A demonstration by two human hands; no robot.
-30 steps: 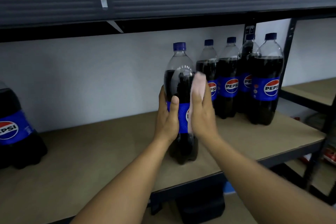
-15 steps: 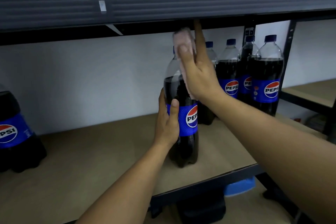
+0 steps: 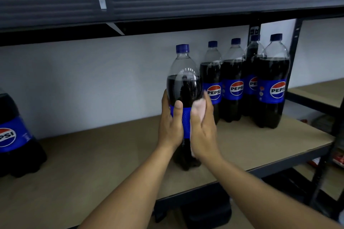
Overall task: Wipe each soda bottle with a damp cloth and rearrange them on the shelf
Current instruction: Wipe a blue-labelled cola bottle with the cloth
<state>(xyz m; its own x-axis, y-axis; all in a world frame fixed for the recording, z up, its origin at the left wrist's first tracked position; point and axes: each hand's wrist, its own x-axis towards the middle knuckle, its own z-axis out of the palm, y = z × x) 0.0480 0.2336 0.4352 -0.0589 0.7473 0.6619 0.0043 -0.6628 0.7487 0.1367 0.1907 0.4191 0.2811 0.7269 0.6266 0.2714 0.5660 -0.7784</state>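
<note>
A tall Pepsi bottle [image 3: 183, 83] with a blue cap stands upright near the front middle of the brown shelf board [image 3: 104, 154]. My left hand [image 3: 171, 124] grips its blue label from the left, thumb across the front. My right hand [image 3: 202, 130] presses a pale pink cloth [image 3: 198, 109] flat against the bottle's right side at label height. Several more Pepsi bottles [image 3: 234, 82] stand grouped at the back right of the same shelf. Another Pepsi bottle [image 3: 13, 135] stands at the far left edge, partly cut off.
A dark metal upper shelf [image 3: 167, 0] hangs low over the bottle tops. A black upright post [image 3: 292, 57] stands right of the bottle group, with a neighbouring shelf board [image 3: 320, 93] beyond it. Dark objects sit on the floor under the shelf.
My right hand with the cloth came down from the bottle's cap to its label on the right side. My left hand kept its grip on the bottle.
</note>
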